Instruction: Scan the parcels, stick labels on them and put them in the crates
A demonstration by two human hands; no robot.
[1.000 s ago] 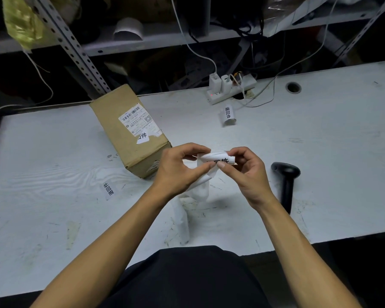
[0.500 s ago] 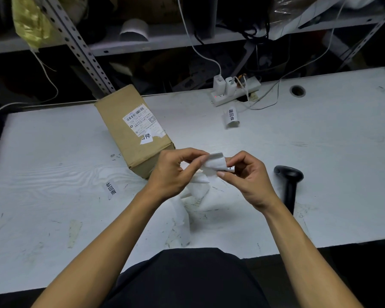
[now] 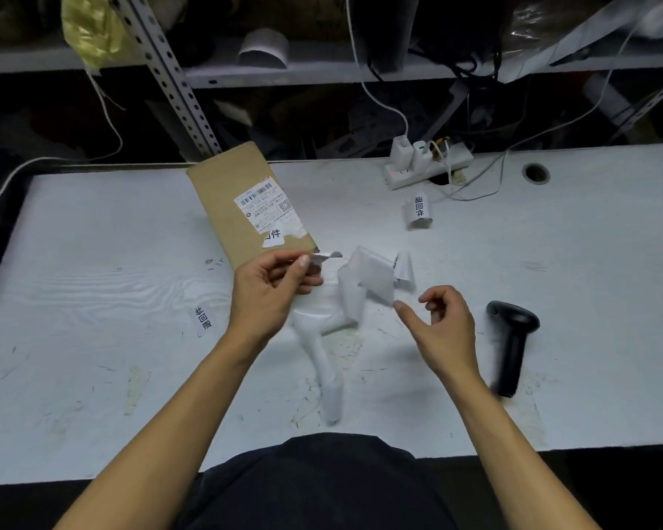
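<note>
A brown cardboard parcel lies on the white table, with a shipping label and a small torn sticker on its top. My left hand pinches a small peeled label at the parcel's near corner. A crumpled strip of label backing paper curls in the air and trails down over the table between my hands. My right hand hovers free beside it, fingers loosely curled, holding nothing. A black handheld scanner lies on the table right of that hand.
A curled printed label stands near a white power strip with chargers at the table's back edge. Another label is stuck flat on the table at left. Metal shelving and cables sit behind. A cable hole is at back right.
My hands have pulled apart. The left hand carried the peeled label toward the parcel's corner, while the right hand let go of the backing strip, which springs loose between them.
</note>
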